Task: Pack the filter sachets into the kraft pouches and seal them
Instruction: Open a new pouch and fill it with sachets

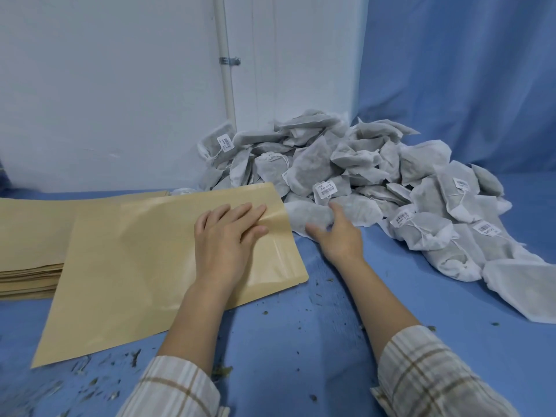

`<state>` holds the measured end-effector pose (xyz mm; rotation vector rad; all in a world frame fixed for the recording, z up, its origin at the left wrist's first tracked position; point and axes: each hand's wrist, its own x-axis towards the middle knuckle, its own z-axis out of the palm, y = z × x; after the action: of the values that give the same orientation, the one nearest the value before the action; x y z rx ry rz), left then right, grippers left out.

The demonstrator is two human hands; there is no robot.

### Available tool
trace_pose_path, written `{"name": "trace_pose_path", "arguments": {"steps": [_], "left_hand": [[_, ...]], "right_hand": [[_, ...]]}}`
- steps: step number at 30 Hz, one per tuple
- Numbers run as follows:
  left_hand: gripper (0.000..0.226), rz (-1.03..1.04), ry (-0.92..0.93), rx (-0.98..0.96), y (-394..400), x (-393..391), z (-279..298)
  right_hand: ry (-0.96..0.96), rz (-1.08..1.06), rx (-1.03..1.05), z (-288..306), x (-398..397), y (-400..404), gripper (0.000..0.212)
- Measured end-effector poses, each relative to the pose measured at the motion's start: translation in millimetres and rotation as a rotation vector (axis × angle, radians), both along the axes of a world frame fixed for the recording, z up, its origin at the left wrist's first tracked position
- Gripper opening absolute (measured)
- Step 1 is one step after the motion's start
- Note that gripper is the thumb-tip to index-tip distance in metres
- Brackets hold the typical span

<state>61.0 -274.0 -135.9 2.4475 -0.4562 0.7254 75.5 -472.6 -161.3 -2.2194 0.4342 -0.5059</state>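
While barcode labels [324, 189] blur unreadably, right hand [338, 234] grips a sachet [310, 216].

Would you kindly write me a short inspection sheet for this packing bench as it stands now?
Surface: blue cloth, strewn with dried herb crumbs.
Job's things: kraft pouch lying flat; stack of kraft pouches at left; pile of filter sachets at right, some labelled.
Clutter: nothing seen beyond the crumbs.
Hands: left hand rests flat on the pouch near its mouth; right hand grips a sachet at the pile's edge.
Cables: nothing seen.
Surroundings: white wall with a clamped pipe; blue curtain.
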Motion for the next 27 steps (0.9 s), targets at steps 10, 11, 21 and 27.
{"name": "trace_pose_path", "arguments": {"steps": [10,11,21,27], "left_hand": [[0.034,0.027,-0.009,-0.048,5,1,2],[0.034,0.016,-0.009,-0.059,5,0,2],[0.03,-0.294,-0.039,-0.092,-24,-11,12],[0.033,-0.129,-0.029,0.02,-15,-6,3]], "right_hand": [[-0.285,0.321,0.72,17,-21,-26,0.042],[-0.281,0.384,0.71,21,-25,-27,0.043],[-0.035,0.44,0.206,17,-21,53,0.019],[-0.14,-0.014,-0.087,15,-6,-29,0.026]]}}
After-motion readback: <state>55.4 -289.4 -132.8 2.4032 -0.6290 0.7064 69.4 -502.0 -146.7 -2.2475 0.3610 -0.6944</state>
